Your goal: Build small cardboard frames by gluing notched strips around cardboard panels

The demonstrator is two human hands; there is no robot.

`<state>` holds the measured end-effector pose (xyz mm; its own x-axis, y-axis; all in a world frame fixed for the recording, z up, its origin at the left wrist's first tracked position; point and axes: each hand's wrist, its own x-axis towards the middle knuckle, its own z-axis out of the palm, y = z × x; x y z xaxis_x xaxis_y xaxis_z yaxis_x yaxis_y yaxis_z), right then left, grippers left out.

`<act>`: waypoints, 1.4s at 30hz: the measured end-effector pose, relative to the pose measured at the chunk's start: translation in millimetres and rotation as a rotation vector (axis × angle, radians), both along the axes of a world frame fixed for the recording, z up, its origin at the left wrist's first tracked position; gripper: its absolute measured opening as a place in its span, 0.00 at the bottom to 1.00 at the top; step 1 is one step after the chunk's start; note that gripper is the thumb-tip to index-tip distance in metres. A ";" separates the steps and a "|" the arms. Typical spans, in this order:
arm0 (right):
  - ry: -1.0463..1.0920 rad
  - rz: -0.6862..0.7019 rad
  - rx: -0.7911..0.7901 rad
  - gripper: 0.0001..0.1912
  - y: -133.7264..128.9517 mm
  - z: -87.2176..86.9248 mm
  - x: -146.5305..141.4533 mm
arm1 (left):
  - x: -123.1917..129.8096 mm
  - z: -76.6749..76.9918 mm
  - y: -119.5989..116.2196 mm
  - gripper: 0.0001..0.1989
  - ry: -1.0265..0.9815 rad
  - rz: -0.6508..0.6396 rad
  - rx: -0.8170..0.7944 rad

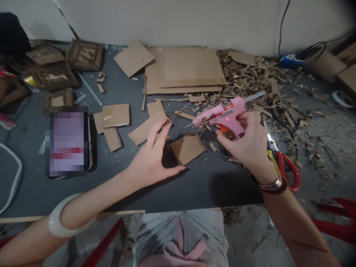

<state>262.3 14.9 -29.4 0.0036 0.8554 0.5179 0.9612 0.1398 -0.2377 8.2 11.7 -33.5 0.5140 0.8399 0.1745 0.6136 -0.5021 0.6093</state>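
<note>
Dark tabletop strewn with cardboard shreds spread beyond the grip. The right hand clenched a pink hot glue gun, its nozzle aimed left. Just left of that grip, below the nozzle, lay a notched cardboard square. The left hand, nearer, cupped its side, though any clamping could not be told. Red-handled scissors lay right of the grip.

A plain white wall runs behind the dark grey bench, with a black cable hanging down it. Below the bench lies a scuffed concrete floor, with red bars at the right.
</note>
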 end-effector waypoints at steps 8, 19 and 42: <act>-0.169 0.219 0.071 0.14 -8.4 -1.1 -16.2 | -9.8 -10.5 5.7 0.39 -0.117 0.074 -0.092; -0.171 0.320 0.045 0.14 -10.6 -7.2 -24.5 | -7.6 -14.0 6.5 0.33 -0.163 0.125 -0.167; -0.312 0.360 0.221 0.11 -8.9 -3.8 -29.4 | -4.5 -11.7 7.2 0.34 -0.130 0.173 -0.232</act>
